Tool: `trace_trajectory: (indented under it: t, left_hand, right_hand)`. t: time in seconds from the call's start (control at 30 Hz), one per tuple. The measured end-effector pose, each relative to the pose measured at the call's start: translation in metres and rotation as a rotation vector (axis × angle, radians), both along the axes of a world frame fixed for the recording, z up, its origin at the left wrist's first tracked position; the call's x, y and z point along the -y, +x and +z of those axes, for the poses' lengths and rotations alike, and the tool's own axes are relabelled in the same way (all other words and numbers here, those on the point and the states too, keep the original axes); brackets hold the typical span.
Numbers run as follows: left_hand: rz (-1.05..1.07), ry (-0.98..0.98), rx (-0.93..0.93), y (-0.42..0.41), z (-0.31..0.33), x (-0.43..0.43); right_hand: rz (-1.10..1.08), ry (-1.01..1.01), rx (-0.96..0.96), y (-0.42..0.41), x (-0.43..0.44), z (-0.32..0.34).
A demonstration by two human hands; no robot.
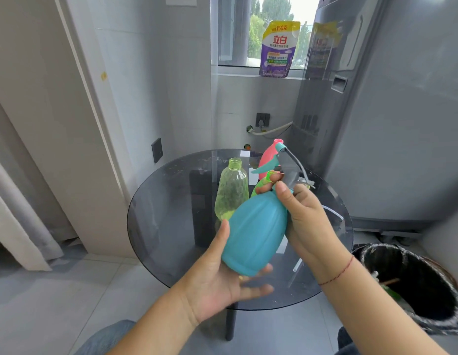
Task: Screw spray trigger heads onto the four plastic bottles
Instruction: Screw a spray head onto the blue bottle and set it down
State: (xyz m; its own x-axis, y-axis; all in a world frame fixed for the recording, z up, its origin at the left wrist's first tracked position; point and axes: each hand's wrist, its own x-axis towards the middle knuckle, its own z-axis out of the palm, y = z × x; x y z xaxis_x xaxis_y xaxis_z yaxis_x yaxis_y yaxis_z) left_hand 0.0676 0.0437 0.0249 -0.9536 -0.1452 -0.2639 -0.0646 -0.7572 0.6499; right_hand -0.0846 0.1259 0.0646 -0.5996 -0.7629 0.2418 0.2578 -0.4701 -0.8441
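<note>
Blue bottle [256,226] cupped in left hand [222,283], right hand [307,216] around its neck (tilted).

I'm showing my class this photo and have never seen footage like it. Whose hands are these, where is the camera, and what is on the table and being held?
There is no machine here: a person wears a camera on the head, looking down at their own bare hands. The left hand cradles the base of a blue bottle, held tilted above a round glass table. The right hand grips its neck, where a grey and blue spray trigger head sits. On the table stand a clear green bottle with an open neck and, partly hidden behind, a pink bottle.
</note>
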Motion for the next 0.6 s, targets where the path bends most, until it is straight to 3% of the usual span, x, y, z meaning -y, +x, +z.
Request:
trace_trajectory:
  t: [0.07, 0.13, 0.2, 0.27, 0.33, 0.37, 0.47, 0.53, 0.6]
  left_hand:
    - [-0.103, 0.095, 0.003, 0.000, -0.004, -0.002]
    - [-0.042, 0.052, -0.015, -0.001, -0.005, -0.001]
    - [0.148, -0.183, -0.077, -0.005, -0.007, -0.001]
    - [0.402, -0.622, -0.095, -0.009, -0.014, -0.001]
    - [0.494, -0.795, -0.091, -0.010, -0.017, -0.003]
    - [0.437, -0.693, -0.118, -0.009, -0.016, -0.003]
    - [0.036, -0.034, -0.173, -0.002, -0.004, 0.001]
    - [-0.072, 0.016, -0.171, -0.001, -0.006, 0.002]
    - [0.087, -0.215, -0.178, -0.005, -0.015, -0.002]
  right_hand:
    - [0.023, -0.003, -0.010, -0.001, 0.000, 0.000]
    - [0.021, 0.010, -0.020, -0.001, -0.001, 0.002]
    - [-0.010, 0.034, -0.012, -0.001, 0.000, 0.000]
    - [-0.053, 0.044, 0.049, 0.001, 0.003, -0.005]
    - [-0.060, 0.016, 0.131, 0.001, 0.004, -0.007]
    - [-0.041, -0.009, 0.141, 0.000, 0.004, -0.006]
    - [0.026, -0.055, 0.093, -0.005, -0.001, 0.002]
    - [0.031, -0.037, 0.031, -0.006, -0.004, 0.004]
    - [-0.020, 0.005, -0.014, -0.004, -0.005, 0.004]
